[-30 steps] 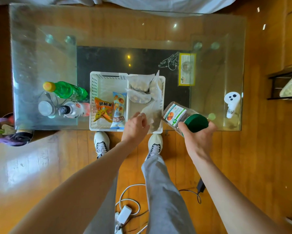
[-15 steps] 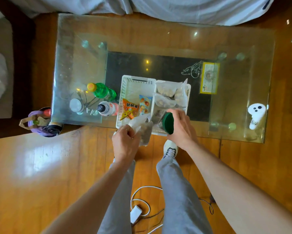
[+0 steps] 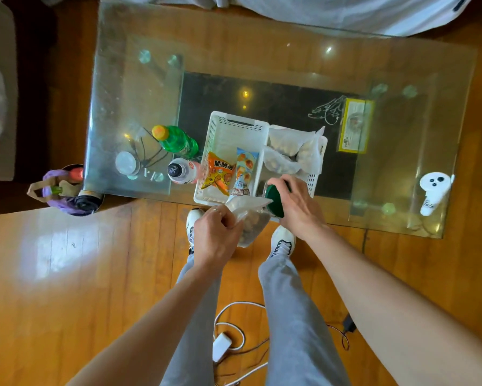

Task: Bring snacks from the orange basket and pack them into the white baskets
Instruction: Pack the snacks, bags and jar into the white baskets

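Right hand [image 3: 295, 207] grips green-lidded jar [image 3: 273, 200] at near end of right white basket [image 3: 316, 179]; left hand [image 3: 217, 235] pinches clear snack bag [image 3: 252, 224] off near table edge. Risk: basket w/ bags already full, jar may tip out; bag could slip to floor

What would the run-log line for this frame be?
left hand: holds clear snack bag | right hand: grips green-lidded jar at right white basket | left white basket: two packets
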Tool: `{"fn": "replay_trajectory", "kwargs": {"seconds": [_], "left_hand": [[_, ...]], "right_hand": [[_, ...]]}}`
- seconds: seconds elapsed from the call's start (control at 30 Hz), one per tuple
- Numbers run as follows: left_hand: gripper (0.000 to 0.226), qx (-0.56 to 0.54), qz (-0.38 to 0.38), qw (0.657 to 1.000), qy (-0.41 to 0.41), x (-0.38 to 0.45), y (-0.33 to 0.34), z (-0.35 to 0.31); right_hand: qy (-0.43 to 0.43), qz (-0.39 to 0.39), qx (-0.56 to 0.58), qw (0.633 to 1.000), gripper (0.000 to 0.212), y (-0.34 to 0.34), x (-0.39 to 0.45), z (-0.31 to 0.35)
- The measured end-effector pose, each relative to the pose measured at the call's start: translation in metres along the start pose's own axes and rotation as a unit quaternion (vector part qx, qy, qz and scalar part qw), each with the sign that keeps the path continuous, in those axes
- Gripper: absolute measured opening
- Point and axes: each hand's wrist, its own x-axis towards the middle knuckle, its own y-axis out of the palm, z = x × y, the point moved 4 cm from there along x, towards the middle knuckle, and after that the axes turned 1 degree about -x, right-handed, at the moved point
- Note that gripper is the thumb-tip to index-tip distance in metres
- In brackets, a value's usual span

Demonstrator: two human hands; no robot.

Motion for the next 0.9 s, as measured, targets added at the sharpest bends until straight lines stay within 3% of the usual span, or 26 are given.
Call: {"fn": "replay_trajectory", "kwargs": {"seconds": [0.2, 0.3, 0.4, 0.57, 0.63, 0.77, 0.83, 0.9], "left_hand": [[0.036, 0.017, 0.034, 0.998, 0.043, -0.009, -0.001, 0.001], [0.023, 0.019, 0.059, 0.997, 0.044, -0.011, 0.004, 0.0], [0.021, 0.008, 0.104, 0.994, 0.044, -0.015, 0.015, -0.012], [0.03, 0.021, 0.186, 0.981, 0.056, -0.022, 0.042, -0.05], [0.037, 0.05, 0.221, 0.972, 0.067, -0.023, 0.055, -0.064], [0.036, 0.072, 0.227, 0.968, 0.076, -0.018, 0.073, -0.084], [0.028, 0.089, 0.218, 0.969, 0.077, -0.018, 0.076, -0.088], [0.023, 0.103, 0.196, 0.973, 0.067, -0.02, 0.074, -0.086]], "right_hand": [[0.023, 0.015, 0.083, 0.996, 0.118, 0.008, 0.007, -0.001], [0.008, -0.045, 0.089, 0.995, 0.121, -0.003, -0.009, -0.005], [-0.033, -0.104, 0.127, 0.986, 0.105, -0.01, -0.045, -0.014], [0.022, 0.041, 0.226, 0.973, 0.067, 0.003, -0.101, -0.035], [0.047, 0.057, 0.295, 0.953, 0.047, 0.002, -0.108, -0.047], [0.069, 0.02, 0.302, 0.951, 0.016, 0.0, -0.109, -0.071], [0.102, -0.012, 0.28, 0.954, 0.013, 0.006, -0.11, -0.085], [0.173, -0.041, 0.329, 0.927, 0.014, 0.014, -0.108, -0.099]]}}
